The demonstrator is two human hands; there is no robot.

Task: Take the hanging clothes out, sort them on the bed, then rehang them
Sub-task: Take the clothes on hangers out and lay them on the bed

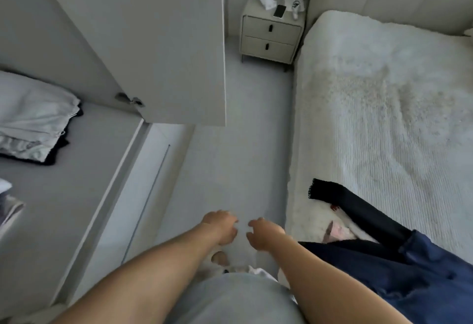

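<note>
- Nearest the camera, 6 o'clock: person's torso in a pale grey top (pixel 230 298), both bare forearms reaching forward over the floor (pixel 230 164).
- Left hand (pixel 221 226): held out in front, fingers loosely curled downward, holding nothing.
- Right hand (pixel 263 234): just beside the left, fingers also loosely curled, holding nothing. The two hands are close but apart.
- Clothes on the bed (pixel 384 88), 4 o'clock from the hands: dark blue garment (pixel 409 277) draped over the near bed edge, just right of the right forearm; not touched by either hand.
- Black scarf-like piece (pixel 340 198) with a fringed end lies across the bed at 3 o'clock, its lower end meeting the blue garment.
- Small pink item (pixel 337 232) between the black piece and the blue garment; kind unclear.
- 9 o'clock: folded pale clothes (pixel 33 118) stacked on a grey wardrobe shelf (pixel 64 208).
- 11 o'clock: open wardrobe door (pixel 153 41).
- 12 o'clock: two-drawer nightstand (pixel 271 36) carrying a phone (pixel 279 11) and small clutter, beside the bed head.
</note>
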